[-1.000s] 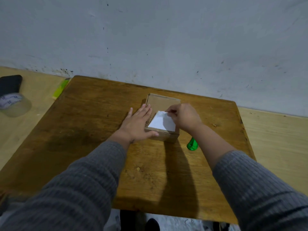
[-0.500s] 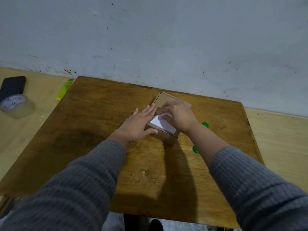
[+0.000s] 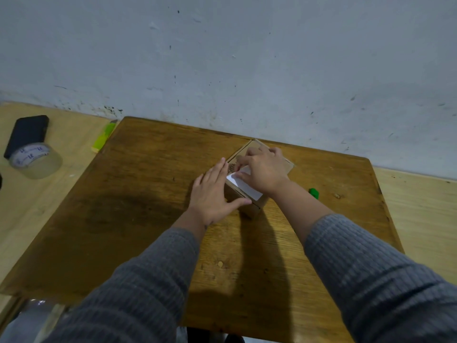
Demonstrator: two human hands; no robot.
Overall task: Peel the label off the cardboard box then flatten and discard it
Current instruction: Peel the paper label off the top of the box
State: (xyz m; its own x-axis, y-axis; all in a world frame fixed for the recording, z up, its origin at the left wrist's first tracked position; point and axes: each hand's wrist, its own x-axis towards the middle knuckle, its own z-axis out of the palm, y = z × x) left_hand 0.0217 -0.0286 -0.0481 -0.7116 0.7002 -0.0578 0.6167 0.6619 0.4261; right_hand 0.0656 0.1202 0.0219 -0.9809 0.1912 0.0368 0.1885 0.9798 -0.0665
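A small brown cardboard box [image 3: 249, 207] stands on the wooden table [image 3: 138, 194], turned at an angle. A white label [image 3: 243, 185] lies on its top face. My left hand [image 3: 212, 194] lies flat against the box's left side with straight fingers, thumb along the near edge. My right hand [image 3: 263, 170] rests on top of the box and covers the label's far part; its fingertips curl at the label's far left edge, and the pinch itself is hidden.
A green object [image 3: 314, 193] lies on the table right of my right arm. On the floor at left are a clear tape roll [image 3: 35, 160], a black phone [image 3: 27, 133] and a yellow-green strip [image 3: 102, 138]. A grey wall runs behind the table.
The box has turned further counter-clockwise under my hands. My right hand has slid farther over the label toward its far left edge. My left hand stays pressed on the box's left side.
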